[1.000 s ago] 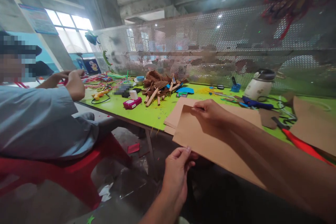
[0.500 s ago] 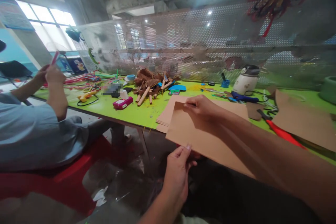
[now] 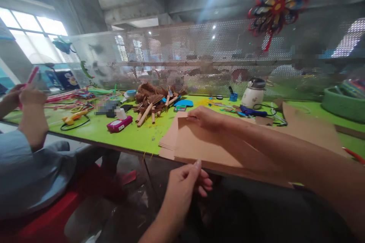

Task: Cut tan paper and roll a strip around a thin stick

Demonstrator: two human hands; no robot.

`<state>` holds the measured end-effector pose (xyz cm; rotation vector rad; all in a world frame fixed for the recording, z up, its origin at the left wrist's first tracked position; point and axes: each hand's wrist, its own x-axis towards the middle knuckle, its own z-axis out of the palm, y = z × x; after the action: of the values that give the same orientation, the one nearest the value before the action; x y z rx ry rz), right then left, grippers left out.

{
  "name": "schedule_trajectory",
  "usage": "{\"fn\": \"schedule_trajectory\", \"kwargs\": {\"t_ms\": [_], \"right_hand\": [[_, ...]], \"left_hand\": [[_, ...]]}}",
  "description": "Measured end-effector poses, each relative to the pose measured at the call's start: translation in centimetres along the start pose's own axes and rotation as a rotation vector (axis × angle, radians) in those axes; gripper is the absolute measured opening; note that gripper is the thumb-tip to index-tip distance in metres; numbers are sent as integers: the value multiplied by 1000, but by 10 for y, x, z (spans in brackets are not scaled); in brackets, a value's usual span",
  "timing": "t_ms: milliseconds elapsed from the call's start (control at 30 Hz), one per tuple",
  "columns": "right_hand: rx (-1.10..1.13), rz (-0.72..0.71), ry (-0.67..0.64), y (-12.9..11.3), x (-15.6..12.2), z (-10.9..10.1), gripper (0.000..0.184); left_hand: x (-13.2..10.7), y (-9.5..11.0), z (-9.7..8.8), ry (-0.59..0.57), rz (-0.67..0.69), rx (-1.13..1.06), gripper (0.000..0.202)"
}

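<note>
A brown kraft paper sheet [image 3: 211,144] lies over a stack of similar sheets [image 3: 169,142] at the table's front edge. My right hand [image 3: 203,117] pinches its far left corner between thumb and fingers. Just below the near edge is my left hand [image 3: 184,182], its thumb raised and its fingers loosely curled and apart, with nothing visible in it. The thumb tip is close to the paper's edge; whether it touches I cannot tell. My right forearm covers part of the sheet.
On the green table [image 3: 137,136] are a purple tissue pack [image 3: 119,124], a pile of brown paper rolls [image 3: 154,106], a blue glue gun [image 3: 253,111], a white jug [image 3: 253,95] and a green basin [image 3: 343,104]. A co-worker's arm [image 3: 34,117] is at the left.
The sheet's near edge has come down onto the stack. My left hand has come off that edge, its fingers loosening. My right hand keeps its pinch. The view has turned slightly right.
</note>
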<state>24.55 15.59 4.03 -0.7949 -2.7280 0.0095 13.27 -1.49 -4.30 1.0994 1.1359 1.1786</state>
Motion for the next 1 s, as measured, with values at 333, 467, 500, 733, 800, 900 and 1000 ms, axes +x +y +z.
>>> {"fn": "schedule_trajectory", "kwargs": {"t_ms": [333, 467, 500, 733, 800, 900, 1000], "right_hand": [[-84, 140, -97, 45, 15, 65, 28], [-122, 184, -50, 41, 12, 68, 25], [-131, 195, -30, 36, 9, 65, 25], [-100, -37, 74, -34, -59, 57, 19], [-83, 55, 90, -52, -78, 63, 22], [-80, 130, 107, -68, -93, 70, 30], [-117, 154, 120, -75, -94, 70, 41]], "left_hand": [[76, 20, -72, -316, 755, 1169, 27], [74, 24, -72, -378, 770, 1280, 28], [73, 26, -72, -391, 773, 1308, 27], [72, 33, -71, -468, 813, 1471, 28], [72, 32, -70, -472, 846, 1505, 28], [71, 31, -69, -458, 892, 1567, 28], [68, 29, -68, -445, 903, 1620, 26]]}}
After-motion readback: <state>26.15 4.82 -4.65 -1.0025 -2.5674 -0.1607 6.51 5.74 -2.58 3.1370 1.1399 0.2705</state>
